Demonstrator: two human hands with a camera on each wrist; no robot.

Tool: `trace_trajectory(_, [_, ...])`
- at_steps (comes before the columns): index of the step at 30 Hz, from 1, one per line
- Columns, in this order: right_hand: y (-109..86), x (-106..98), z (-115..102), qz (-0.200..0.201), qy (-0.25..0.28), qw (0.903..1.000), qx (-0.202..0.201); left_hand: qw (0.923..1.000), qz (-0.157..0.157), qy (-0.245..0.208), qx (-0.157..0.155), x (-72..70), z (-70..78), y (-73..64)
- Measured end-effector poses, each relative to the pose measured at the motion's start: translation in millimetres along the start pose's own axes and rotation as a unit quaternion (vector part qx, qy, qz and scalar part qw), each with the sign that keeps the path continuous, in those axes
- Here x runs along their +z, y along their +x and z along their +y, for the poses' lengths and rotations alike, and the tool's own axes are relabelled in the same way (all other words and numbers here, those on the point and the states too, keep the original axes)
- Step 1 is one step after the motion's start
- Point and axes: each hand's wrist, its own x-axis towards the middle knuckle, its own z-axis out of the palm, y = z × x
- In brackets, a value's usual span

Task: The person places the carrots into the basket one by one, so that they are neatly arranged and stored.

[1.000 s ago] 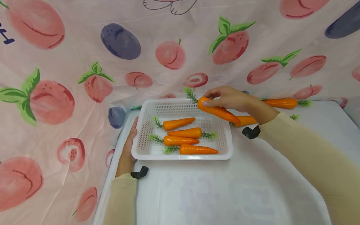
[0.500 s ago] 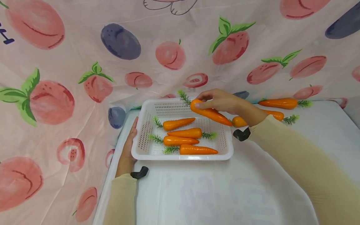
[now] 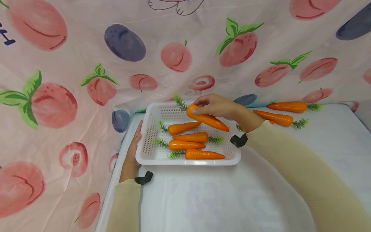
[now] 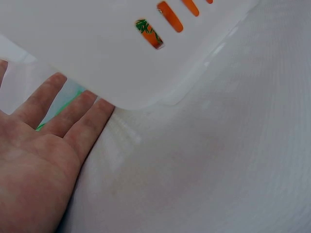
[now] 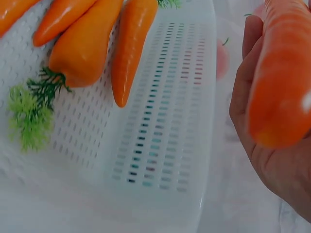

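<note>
A white perforated plastic basket (image 3: 189, 162) stands on the table with several orange carrots (image 3: 189, 137) lying inside, their green tops pointing both ways. My right hand (image 3: 215, 106) pinches another carrot (image 3: 209, 120) by its thick end, holding it over the back right part of the basket, tip slanting down to the right. In the right wrist view this held carrot (image 5: 282, 82) appears large, in front of the palm. My left hand (image 3: 134, 148) rests with straight fingers against the basket's left side; the left wrist view shows its fingertips (image 4: 99, 107) at the basket wall.
On the table right of the basket lie more carrots (image 3: 287, 106), one partly hidden behind the right wrist. A fruit-printed cloth (image 3: 174, 25) hangs along the back and left. The white tabletop (image 3: 203, 196) extends in front of the basket.
My right hand has moved left with the carrot, from the basket's right rim to over its inside. Carrots behind the right arm have come into view. The left hand and basket stay put.
</note>
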Motion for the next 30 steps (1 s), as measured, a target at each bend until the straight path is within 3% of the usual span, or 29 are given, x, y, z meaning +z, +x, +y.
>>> trace_trajectory(12, [7.1, 12, 0, -0.021, 0.010, 0.9997, -0.008, 1.0000, -0.002, -0.001, 0.002, -1.7, -0.9, 0.5])
trace_trajectory(30, [8.0, 11, 0, -0.029, 0.001, 0.9996, -0.003, 1.0000, 0.000, 0.005, -0.004, -1.9, 0.0, 0.3])
